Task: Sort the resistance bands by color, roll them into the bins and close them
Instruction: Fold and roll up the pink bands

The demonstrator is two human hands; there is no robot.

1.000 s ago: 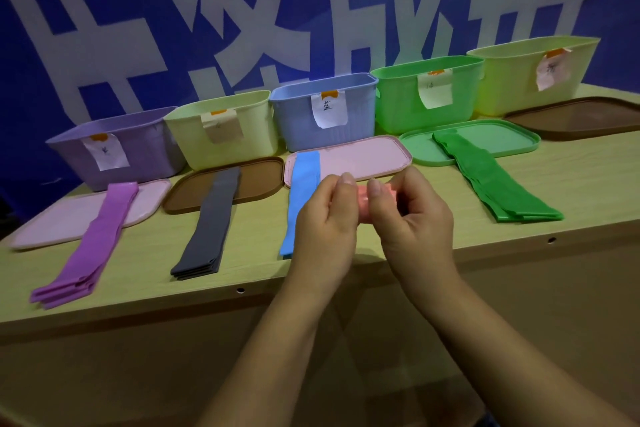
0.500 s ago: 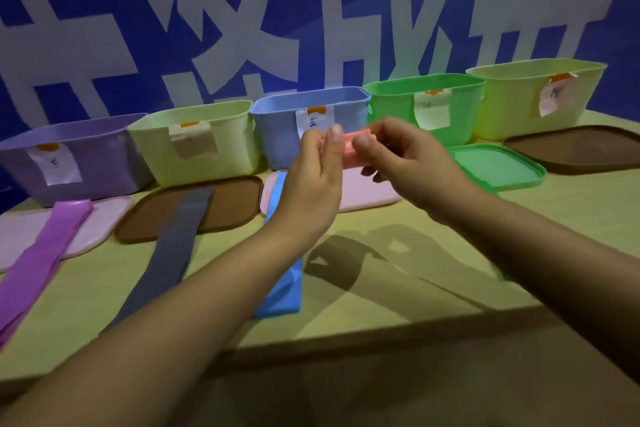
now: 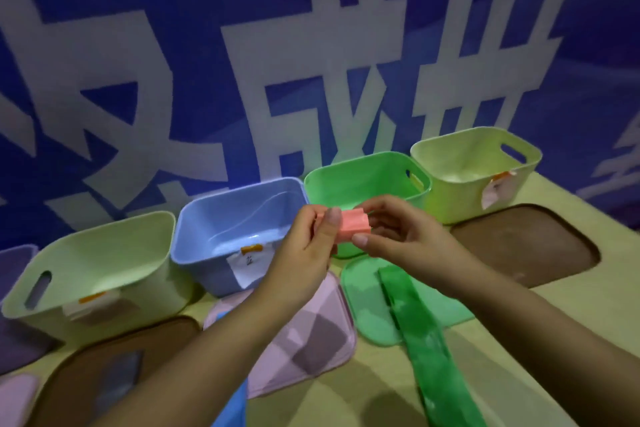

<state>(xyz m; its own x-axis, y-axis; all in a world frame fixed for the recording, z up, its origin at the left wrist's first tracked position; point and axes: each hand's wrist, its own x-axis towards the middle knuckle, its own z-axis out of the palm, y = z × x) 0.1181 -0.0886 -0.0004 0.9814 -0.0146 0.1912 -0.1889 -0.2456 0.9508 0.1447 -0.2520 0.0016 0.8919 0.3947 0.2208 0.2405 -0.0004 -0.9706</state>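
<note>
Rolled pink band (image 3: 353,225) is pinched by left hand (image 3: 304,250) & right hand (image 3: 398,236); bins at 12 o'clock unfilled, unlidded.

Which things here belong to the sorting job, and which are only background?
For the job: pink rolled band held by left hand and right hand; green band; blue bin; green bin; green lid.

Background: blue banner; table.
</note>
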